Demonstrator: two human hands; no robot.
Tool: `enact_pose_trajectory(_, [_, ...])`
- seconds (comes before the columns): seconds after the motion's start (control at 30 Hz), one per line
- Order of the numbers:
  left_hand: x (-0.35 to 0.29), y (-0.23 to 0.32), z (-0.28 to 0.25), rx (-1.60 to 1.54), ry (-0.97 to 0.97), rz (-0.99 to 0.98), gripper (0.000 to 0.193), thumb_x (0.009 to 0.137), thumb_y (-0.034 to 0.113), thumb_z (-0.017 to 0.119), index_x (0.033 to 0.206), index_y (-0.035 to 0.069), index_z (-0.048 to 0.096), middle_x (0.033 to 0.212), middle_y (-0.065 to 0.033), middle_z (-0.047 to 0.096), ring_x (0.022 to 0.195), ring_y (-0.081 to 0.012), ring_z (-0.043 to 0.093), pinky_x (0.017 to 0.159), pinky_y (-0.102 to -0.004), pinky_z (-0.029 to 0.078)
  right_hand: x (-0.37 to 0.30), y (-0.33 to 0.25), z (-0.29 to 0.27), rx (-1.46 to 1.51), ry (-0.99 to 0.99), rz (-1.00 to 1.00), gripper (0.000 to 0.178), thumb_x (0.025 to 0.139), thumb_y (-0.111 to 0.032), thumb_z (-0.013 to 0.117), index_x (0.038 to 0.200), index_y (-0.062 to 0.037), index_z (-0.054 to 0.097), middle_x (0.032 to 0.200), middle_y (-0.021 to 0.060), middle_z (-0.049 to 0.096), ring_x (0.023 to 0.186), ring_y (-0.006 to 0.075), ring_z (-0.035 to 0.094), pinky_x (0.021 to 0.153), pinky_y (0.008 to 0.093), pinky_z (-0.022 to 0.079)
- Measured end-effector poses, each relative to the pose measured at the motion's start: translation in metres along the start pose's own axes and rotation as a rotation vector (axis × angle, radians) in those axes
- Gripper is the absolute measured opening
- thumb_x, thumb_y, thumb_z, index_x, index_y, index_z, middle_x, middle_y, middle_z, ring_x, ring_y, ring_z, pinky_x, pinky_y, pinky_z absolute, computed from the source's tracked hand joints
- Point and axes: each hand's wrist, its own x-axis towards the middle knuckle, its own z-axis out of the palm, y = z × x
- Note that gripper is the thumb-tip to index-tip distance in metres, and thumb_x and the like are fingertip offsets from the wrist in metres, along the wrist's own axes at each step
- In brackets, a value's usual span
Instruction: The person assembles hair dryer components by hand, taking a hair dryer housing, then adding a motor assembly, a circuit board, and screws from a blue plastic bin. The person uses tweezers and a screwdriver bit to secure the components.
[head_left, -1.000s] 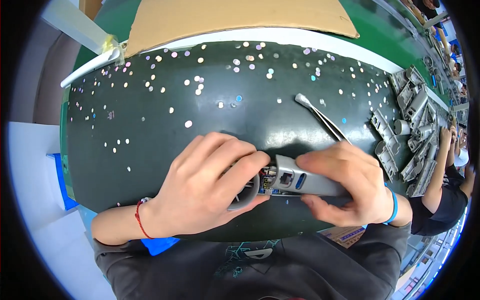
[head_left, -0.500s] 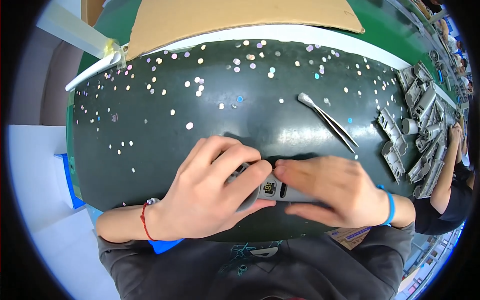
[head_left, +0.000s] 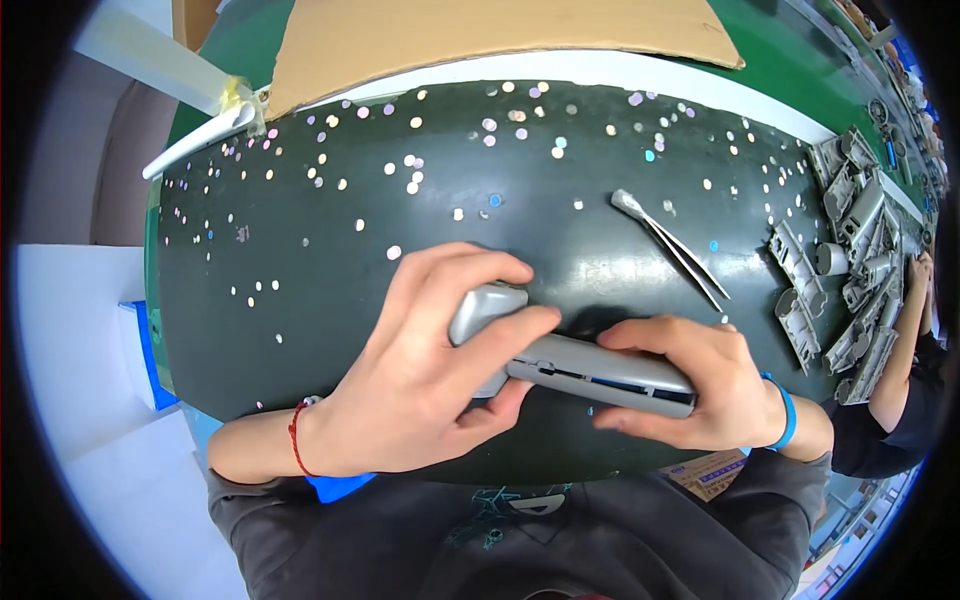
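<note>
Between both hands is a grey plastic device housing [head_left: 610,372], with a rounded head at one end and a long handle at the other. My left hand [head_left: 420,370] is wrapped round the head, thumb and fingers on either side. My right hand [head_left: 715,385] grips the handle's far end from the right. A seam with narrow dark slots runs along the handle's visible side, and a bit of blue shows inside one gap. Beyond my right hand, metal tweezers [head_left: 670,245] lie on the dark mat, their wide end wrapped in something whitish.
Many small round stickers [head_left: 394,252], white, purple and blue, are scattered over the dark mat [head_left: 330,370]. Grey plastic shell halves [head_left: 798,265] are heaped at the right. Cardboard [head_left: 500,30] lies along the far edge. At far right is another person's arm [head_left: 905,340].
The housing has been turned, so its small display no longer shows and its slotted side does. My right hand has shifted toward the handle's end, uncovering more of it.
</note>
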Motion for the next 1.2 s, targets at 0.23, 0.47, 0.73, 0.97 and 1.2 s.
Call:
enact_pose_trajectory(0.23, [-0.001, -0.001, 0.000, 0.111, -0.021, 0.007, 0.052, 0.060, 0.005, 0.076, 0.112, 0.009, 0.070, 0.123, -0.0146, 0.053, 0.105, -0.0379, 0.052, 0.089, -0.0491, 0.046, 0.000, 0.005, -0.001, -0.112, -0.031, -0.078, 0.058, 0.081, -0.019, 0.085, 0.128, 0.0068, 0.062, 0.104, 0.0201, 0.073, 0.083, 0.0314, 0.074, 0.070, 0.0333, 0.059])
enact_pose_trajectory(0.47, [-0.001, 0.000, -0.001, 0.149, -0.025, 0.033, 0.053, 0.058, 0.003, 0.073, 0.111, 0.009, 0.070, 0.123, -0.0157, 0.053, 0.105, -0.0376, 0.052, 0.088, -0.0485, 0.046, 0.002, 0.008, 0.004, -0.023, 0.036, -0.063, 0.048, 0.084, -0.017, 0.083, 0.122, 0.0067, 0.067, 0.094, 0.0185, 0.074, 0.075, 0.0272, 0.074, 0.064, 0.0300, 0.057])
enact_pose_trajectory(0.73, [-0.010, -0.005, 0.002, -0.077, 0.186, -0.026, 0.083, 0.061, 0.025, 0.099, 0.129, 0.002, 0.057, 0.141, -0.0225, 0.047, 0.126, -0.0382, 0.055, 0.102, -0.0458, 0.049, 0.000, 0.006, 0.004, 0.175, -0.016, 0.016, 0.041, 0.086, -0.013, 0.081, 0.118, 0.0062, 0.065, 0.083, 0.0120, 0.075, 0.068, 0.0182, 0.074, 0.057, 0.0265, 0.054])
enact_pose_trajectory(0.97, [-0.005, -0.002, 0.021, -0.209, 0.306, -0.102, 0.081, 0.057, 0.020, 0.100, 0.122, 0.004, 0.055, 0.130, -0.0184, 0.051, 0.123, -0.0367, 0.058, 0.098, -0.0452, 0.050, 0.003, -0.014, 0.017, 0.429, -0.029, 0.366, 0.041, 0.092, -0.023, 0.074, 0.116, 0.0064, 0.058, 0.074, 0.0055, 0.070, 0.064, 0.0079, 0.065, 0.057, 0.0230, 0.048])
enact_pose_trajectory(1.2, [-0.008, 0.009, 0.018, -0.218, 0.342, -0.145, 0.072, 0.062, 0.022, 0.098, 0.119, 0.003, 0.058, 0.124, -0.0175, 0.054, 0.120, -0.0391, 0.059, 0.096, -0.0446, 0.050, -0.003, -0.020, 0.026, 0.369, 0.065, 0.318, 0.035, 0.092, -0.019, 0.074, 0.116, 0.0025, 0.062, 0.081, 0.0082, 0.071, 0.066, 0.0094, 0.065, 0.060, 0.0246, 0.048])
